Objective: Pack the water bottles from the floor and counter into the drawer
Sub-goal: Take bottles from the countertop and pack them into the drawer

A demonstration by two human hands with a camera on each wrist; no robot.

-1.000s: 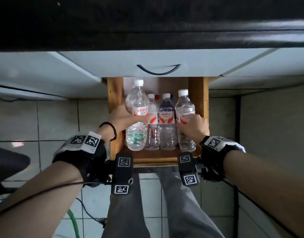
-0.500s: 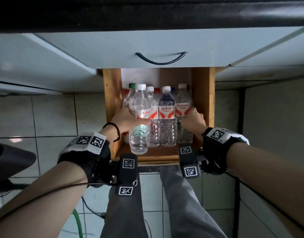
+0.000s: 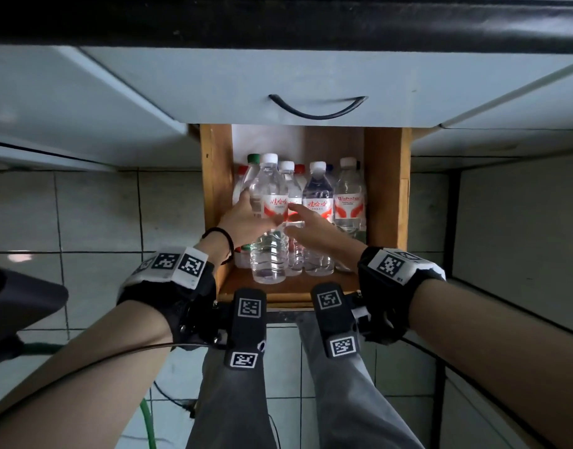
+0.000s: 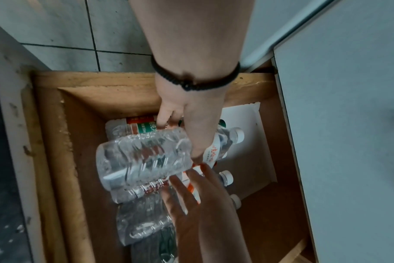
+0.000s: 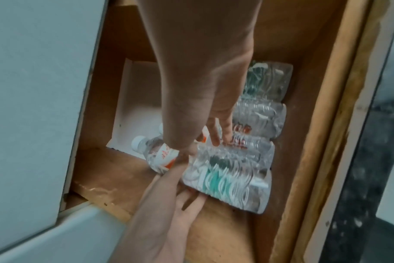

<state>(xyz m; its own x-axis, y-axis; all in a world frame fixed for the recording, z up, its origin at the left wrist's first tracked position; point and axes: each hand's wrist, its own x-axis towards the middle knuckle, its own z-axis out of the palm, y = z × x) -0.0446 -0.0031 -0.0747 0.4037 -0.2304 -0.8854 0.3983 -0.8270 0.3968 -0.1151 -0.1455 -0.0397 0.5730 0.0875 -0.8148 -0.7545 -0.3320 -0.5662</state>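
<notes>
a: right hand [image 3: 314, 231] off the far-right bottle now, over at the middle, fingers spread flat on the pack. left hand [image 3: 246, 218] still wrapped round the top bottle [image 3: 269, 222].

b: so bottles in the drawer [image 3: 387, 189], just nudging the row tight.

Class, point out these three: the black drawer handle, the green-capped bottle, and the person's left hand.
drawer handle [image 3: 317, 110], head view, middle of its curve
green-capped bottle [image 3: 254, 158], head view, its cap
left hand [image 3: 246, 220], head view, back of hand
</notes>
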